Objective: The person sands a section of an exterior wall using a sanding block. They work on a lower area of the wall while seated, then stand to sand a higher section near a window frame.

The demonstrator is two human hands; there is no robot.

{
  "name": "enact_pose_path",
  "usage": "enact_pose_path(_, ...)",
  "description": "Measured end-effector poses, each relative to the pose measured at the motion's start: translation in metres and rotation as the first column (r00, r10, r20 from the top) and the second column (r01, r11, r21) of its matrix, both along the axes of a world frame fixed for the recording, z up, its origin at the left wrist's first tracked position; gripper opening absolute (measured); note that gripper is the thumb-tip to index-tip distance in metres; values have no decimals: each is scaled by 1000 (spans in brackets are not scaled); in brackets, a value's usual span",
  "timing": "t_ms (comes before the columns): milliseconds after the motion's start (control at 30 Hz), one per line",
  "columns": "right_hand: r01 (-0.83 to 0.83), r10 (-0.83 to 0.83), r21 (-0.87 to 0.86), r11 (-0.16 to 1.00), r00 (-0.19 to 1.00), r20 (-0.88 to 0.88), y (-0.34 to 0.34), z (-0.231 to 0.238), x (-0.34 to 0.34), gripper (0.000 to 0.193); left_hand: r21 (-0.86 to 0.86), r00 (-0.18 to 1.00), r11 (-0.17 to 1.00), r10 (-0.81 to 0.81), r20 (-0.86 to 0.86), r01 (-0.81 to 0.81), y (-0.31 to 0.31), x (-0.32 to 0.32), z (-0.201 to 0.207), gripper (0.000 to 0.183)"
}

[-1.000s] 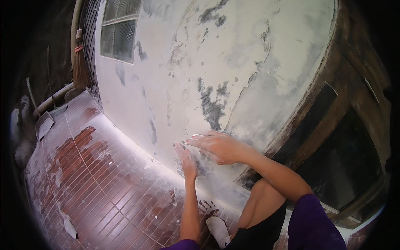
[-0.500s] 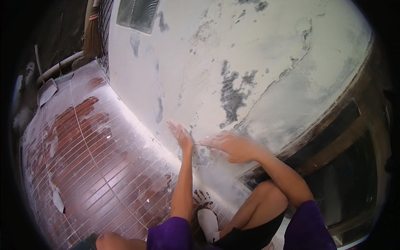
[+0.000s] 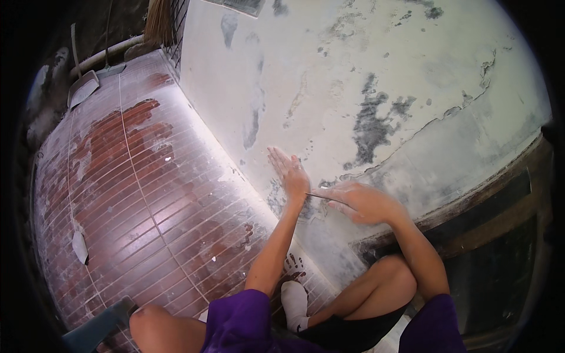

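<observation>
Both of my dust-covered hands are at the lower part of a peeling whitish wall [image 3: 306, 65]. My left hand [image 3: 289, 174] lies against the wall with its fingers stretched out. To its right, my right hand [image 3: 366, 202] is closed around a thin metal scraper [image 3: 323, 197], seen nearly edge-on. The scraper's end reaches to my left wrist; whether it touches the skin I cannot tell. Dark grey bare patches [image 3: 372, 126] and a long crack [image 3: 432, 120] mark the plaster above my right hand.
Red-brown floor tiles [image 3: 138, 226] under white dust stretch out on the left, with a pale elongated piece [image 3: 79, 247] on them. A dustpan [image 3: 83, 88] and a broom [image 3: 159, 22] stand at the far left. A dark wooden frame [image 3: 471, 232] borders the wall on the right.
The view has shifted, so wall and floor sit differently in it. My left hand remains against the wall, and my right hand still grips the scraper beside it.
</observation>
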State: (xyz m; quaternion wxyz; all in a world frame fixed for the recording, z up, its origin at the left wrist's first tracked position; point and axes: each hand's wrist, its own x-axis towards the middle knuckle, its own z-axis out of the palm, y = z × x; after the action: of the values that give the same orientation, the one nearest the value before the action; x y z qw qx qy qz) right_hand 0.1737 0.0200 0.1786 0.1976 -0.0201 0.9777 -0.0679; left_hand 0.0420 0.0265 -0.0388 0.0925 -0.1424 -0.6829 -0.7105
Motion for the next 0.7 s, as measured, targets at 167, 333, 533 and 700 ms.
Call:
enact_pose_path(167, -11, 10, -15, 1000, 1000, -20, 2, -2, 1, 46, 18, 996, 999, -24, -81, 26, -8, 15, 10, 62)
enact_pose_path(333, 0, -1, -49, 999, 1000, -24, 3, -2, 1, 46, -25, 997, 999, -44, -70, 42, -17, 25, 11, 62)
enact_pose_path(533, -38, 30, -122, 992, 997, -67, 3, -1, -2, 48, -83, 997, 995, -54, -62, 49, -22, 41, 1, 61)
enact_pose_path(700, -58, 38, -181, 982, 993, -110, 1, -1, -3, 45, -81, 995, 994, -85, -59, 80, -26, 51, -9, 61)
